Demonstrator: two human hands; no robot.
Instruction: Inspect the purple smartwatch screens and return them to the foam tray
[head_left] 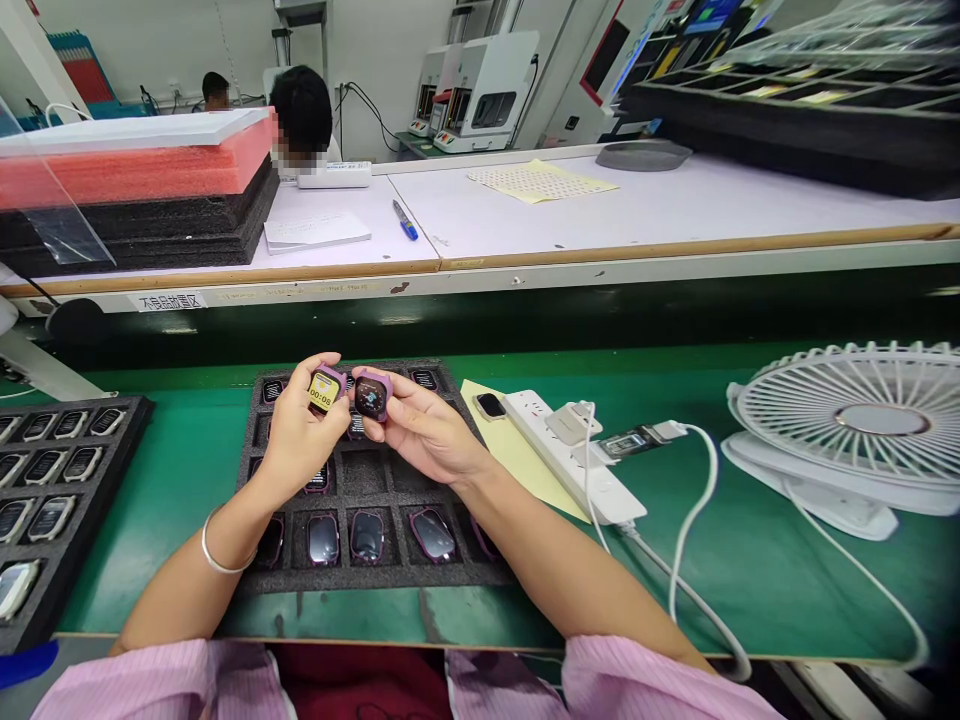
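Observation:
My left hand (pixel 296 430) is closed on a small purple watch body (pixel 325 389) whose lit yellow screen shows digits. My right hand (pixel 424 430) grips a second purple watch body (pixel 371 394) with a dark lit screen. Both are held side by side, nearly touching, above a black foam tray (pixel 375 470) on the green mat. Several more purple watch bodies (pixel 367 536) lie in the tray's pockets; some pockets are bare. A silver bangle sits on my left wrist.
A second black tray (pixel 45 490) of watch bodies lies at the left. To the right are a white power strip (pixel 570 455) with plugs and cables, a loose dark watch body (pixel 491 405), a yellow sheet and a white fan (pixel 851 425). Behind, a white bench holds foam stacks, and other people sit there.

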